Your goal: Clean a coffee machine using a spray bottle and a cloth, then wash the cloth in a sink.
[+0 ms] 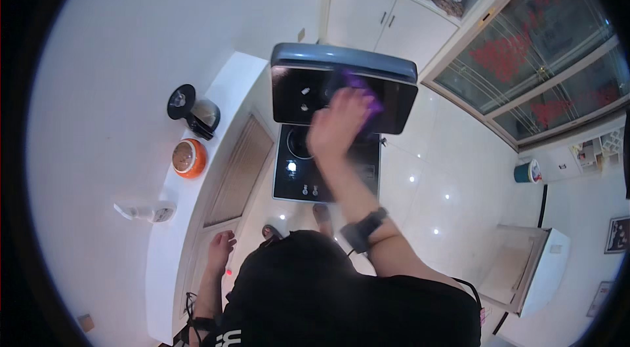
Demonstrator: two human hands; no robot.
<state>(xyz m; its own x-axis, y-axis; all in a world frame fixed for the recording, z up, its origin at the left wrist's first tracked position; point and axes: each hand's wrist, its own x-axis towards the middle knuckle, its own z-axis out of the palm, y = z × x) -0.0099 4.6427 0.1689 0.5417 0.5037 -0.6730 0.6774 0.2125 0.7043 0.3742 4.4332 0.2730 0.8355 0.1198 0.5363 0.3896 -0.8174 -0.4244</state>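
My right hand [339, 120] is blurred and presses a purple cloth [366, 101] against the black glass front panel [393, 106] of a range hood. Part of the cloth is hidden under the fingers. Above that panel runs the hood's rounded grey top edge [344, 55]. Below the hood stands a black glass cooktop [295, 179] with a round burner, partly covered by my forearm. Down at my left side, my left hand [222, 248] hangs near the white cabinet with fingers loosely curled and nothing seen in it.
Along the left wall, a white ledge [162, 268] bears a glass jug with a black lid [204, 116], an orange pot [191, 157] and a white spray bottle [152, 211]. Glass sliding doors [517, 52] stand at right. A green bucket [526, 171] and white appliance [541, 258] are farther right.
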